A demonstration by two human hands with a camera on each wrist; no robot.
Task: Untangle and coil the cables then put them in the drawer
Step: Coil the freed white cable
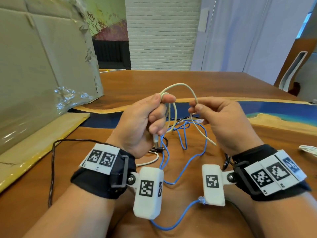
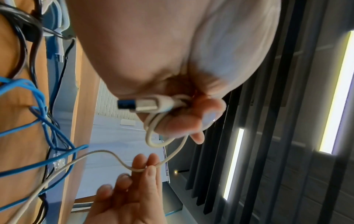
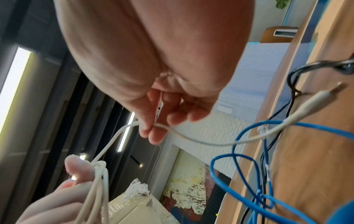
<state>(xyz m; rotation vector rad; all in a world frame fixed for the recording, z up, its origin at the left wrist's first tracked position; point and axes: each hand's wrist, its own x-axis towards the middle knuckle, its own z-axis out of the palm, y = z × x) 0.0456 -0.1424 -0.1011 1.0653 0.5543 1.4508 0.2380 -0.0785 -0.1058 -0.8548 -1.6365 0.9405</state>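
Note:
My left hand (image 1: pixel 151 115) holds several loops of a cream USB cable (image 1: pixel 181 86) above the table, thumb and forefinger pinching the loops at the top. Its USB plug (image 2: pixel 141 104) sticks out below the curled fingers. My right hand (image 1: pixel 199 109) pinches the same cream cable (image 3: pixel 191 139) further along, and the free end (image 1: pixel 212 142) with its small plug (image 3: pixel 314 101) hangs down. A blue network cable (image 1: pixel 185 170) lies tangled on the table under both hands, mixed with a black cable (image 1: pixel 53 162). No drawer is in view.
A large cardboard box (image 1: pixel 42 69) wrapped in plastic stands at the left, with a flat cardboard sheet (image 1: pixel 42 140) beside it. Another white cable bundle (image 1: pixel 308 149) lies at the right edge. The wooden table (image 1: pixel 223 86) has a blue resin strip across it.

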